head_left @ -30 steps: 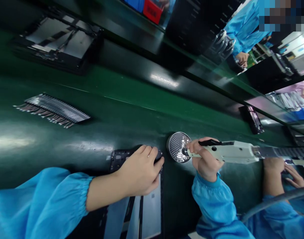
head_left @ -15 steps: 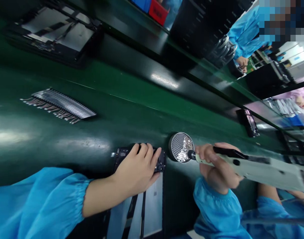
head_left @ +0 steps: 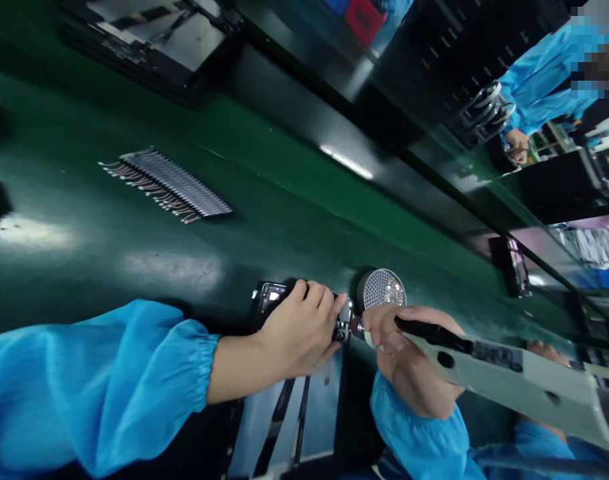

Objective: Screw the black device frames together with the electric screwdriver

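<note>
1. My left grip (head_left: 299,327) is pressed down, fingers curled over a black phone frame (head_left: 270,297); it clamps the frame flat rather than pinching it up, and the palm hides most of the frame.
2. The frame lies near the edge of the green bench (head_left: 84,167), with a pale, black-striped panel (head_left: 279,427) just below it; a metal-looking end of the frame shows past my fingertips.
3. My right grip (head_left: 409,360) is closed round an electric screwdriver (head_left: 514,380); its bit (head_left: 357,327) sits right by that metal end, and I cannot tell whether it touches a screw.
4. A round perforated screw tray (head_left: 383,290) stands just beyond the bit, near both hands; a row of wired flat strips (head_left: 167,183) lies well off along the bench.
5. I judge a slip the main risk; if the driver bears in at this slant, the bit could jump out, scoring the frame or catching my left fingers, which are very close.
6. If the left grip eases, torque could shift the frame; a careless wrist could knock the tray and scatter its contents.
7. Another person's hand (head_left: 542,347) sits just past the driver's body; a wide swing of the tool could strike it.
</note>
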Tool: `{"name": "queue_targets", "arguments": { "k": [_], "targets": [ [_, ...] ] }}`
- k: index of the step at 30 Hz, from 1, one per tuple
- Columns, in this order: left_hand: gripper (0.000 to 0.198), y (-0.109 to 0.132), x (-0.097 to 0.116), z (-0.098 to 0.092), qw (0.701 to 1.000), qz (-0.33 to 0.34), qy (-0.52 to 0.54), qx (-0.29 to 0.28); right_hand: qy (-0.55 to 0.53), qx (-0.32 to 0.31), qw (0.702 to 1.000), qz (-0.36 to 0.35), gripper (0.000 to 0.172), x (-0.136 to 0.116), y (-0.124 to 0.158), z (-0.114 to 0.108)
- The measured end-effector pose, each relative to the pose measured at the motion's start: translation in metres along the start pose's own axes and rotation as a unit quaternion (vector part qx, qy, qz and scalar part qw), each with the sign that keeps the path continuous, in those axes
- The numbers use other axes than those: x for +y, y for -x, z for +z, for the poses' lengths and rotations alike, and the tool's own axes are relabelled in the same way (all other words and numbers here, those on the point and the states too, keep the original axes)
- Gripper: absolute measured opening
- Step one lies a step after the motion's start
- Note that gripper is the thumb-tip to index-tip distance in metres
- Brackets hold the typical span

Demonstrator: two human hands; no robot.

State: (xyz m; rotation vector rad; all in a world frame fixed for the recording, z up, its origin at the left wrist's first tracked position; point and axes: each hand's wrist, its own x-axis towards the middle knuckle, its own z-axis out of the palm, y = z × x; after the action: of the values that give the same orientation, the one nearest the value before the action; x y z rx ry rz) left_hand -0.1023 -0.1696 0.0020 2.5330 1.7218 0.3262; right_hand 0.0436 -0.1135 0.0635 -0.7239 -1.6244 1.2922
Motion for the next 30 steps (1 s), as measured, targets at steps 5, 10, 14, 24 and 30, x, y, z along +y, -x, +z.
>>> {"name": "queue_targets", "arguments": {
  "k": [5, 10, 14, 24, 30],
  "targets": [
    [0.068, 0.0001, 0.0001, -0.0005, 1.0, 0.001, 0.009, -0.001, -0.005, 0.004, 1.0, 0.019, 0.025, 0.0008, 0.0002, 0.0014],
    [0.068, -0.0008, -0.0008, -0.0031, 1.0, 0.004, 0.015, -0.013, -0.016, -0.003, 1.0, 0.013, 0.028, 0.0035, -0.0001, 0.0017],
    [0.069, -0.0008, -0.0004, -0.0027, 1.0, 0.003, 0.017, -0.014, -0.014, -0.004, 1.0, 0.014, 0.028, 0.003, -0.0016, 0.0033],
    [0.069, -0.002, -0.0005, -0.0053, 0.999, -0.002, 0.021, -0.026, -0.008, -0.005, 1.0, 0.017, 0.025, 0.0021, 0.0008, 0.0053],
    [0.068, -0.0019, 0.0007, -0.0061, 0.999, -0.003, 0.026, -0.03, 0.013, -0.001, 1.0, 0.026, 0.02, 0.0005, -0.0004, 0.0065]
  ]
}}
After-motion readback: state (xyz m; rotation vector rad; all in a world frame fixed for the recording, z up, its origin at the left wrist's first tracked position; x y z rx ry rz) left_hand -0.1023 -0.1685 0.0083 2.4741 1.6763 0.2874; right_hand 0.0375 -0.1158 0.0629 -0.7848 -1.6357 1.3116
